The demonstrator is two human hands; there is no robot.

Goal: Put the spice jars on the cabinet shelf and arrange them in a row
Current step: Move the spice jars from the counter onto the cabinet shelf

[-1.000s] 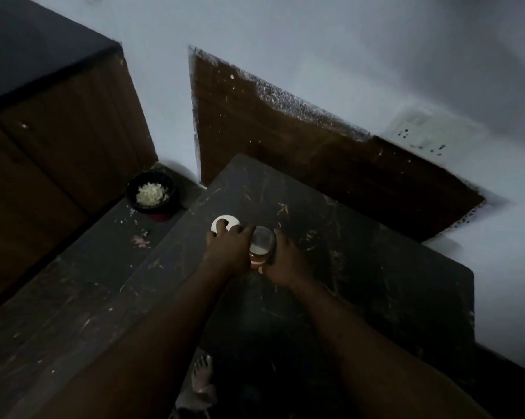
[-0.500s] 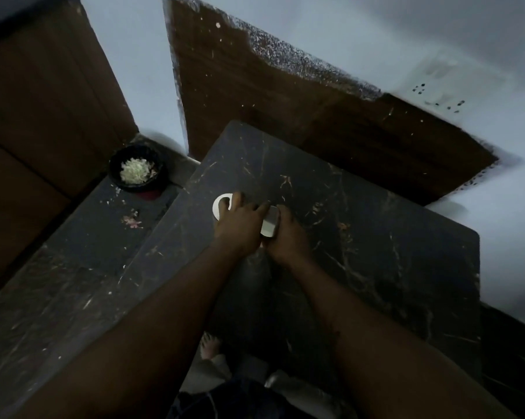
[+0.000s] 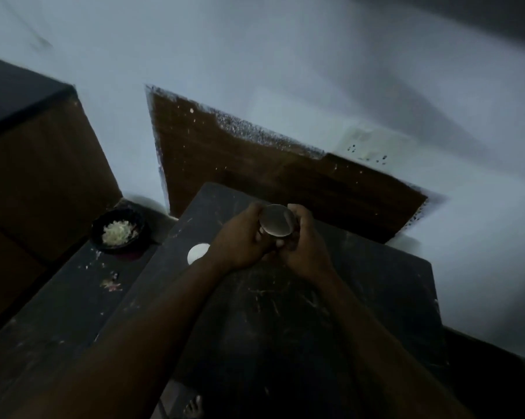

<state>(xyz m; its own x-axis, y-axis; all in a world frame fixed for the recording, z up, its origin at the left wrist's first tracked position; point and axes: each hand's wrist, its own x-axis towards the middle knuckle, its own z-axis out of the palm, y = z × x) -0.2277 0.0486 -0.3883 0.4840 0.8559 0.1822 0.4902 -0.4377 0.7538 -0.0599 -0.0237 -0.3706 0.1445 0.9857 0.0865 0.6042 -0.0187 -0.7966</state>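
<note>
Dim light. Spice jar [image 3: 277, 220] is held between both hands over the far part of the dark surface [image 3: 361, 297], its round lid facing the camera. Left hand [image 3: 243, 246] and right hand [image 3: 305, 243] each curl their fingers round its sides. A white disc [image 3: 198, 253] lies on the surface just beside the left wrist. A black bowl [image 3: 95, 234] of pale shreds sits on the lower ledge, near the brown cabinet [image 3: 37, 176].

jar [image 3: 277, 220] raised off the tabletop [image 3: 376, 282], white disc [image 3: 198, 253] now mostly uncovered
</note>
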